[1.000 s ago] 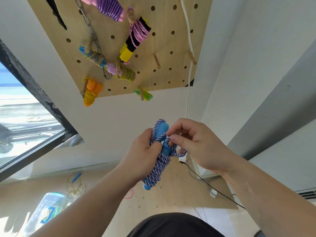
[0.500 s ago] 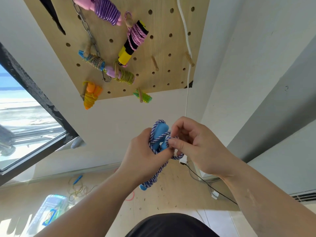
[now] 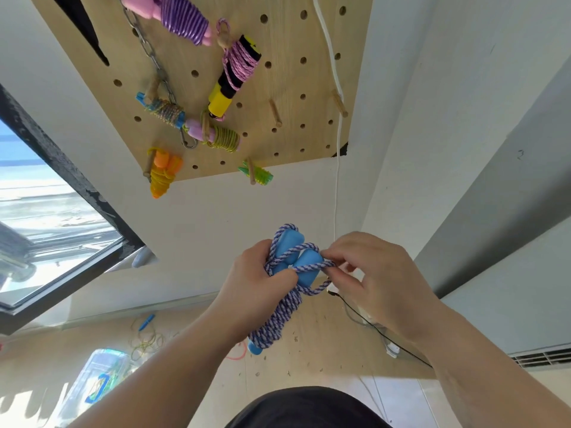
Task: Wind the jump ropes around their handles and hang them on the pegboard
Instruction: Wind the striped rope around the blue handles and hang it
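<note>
The left hand (image 3: 250, 287) had its grip clamped round the blue jump-rope handles (image 3: 309, 261), held up well below the pegboard (image 3: 290, 35). The purple-and-white rope (image 3: 275, 322) was wound about them. The right hand (image 3: 380, 279) kept its grip pinched on one strand, drawn across the handle tops. Other wound ropes (image 3: 160, 177) hung on pegs.

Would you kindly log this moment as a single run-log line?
step: winding | left-hand grip: holds blue handles | right-hand grip: pinches rope | pegboard: rope not yet hung
</note>
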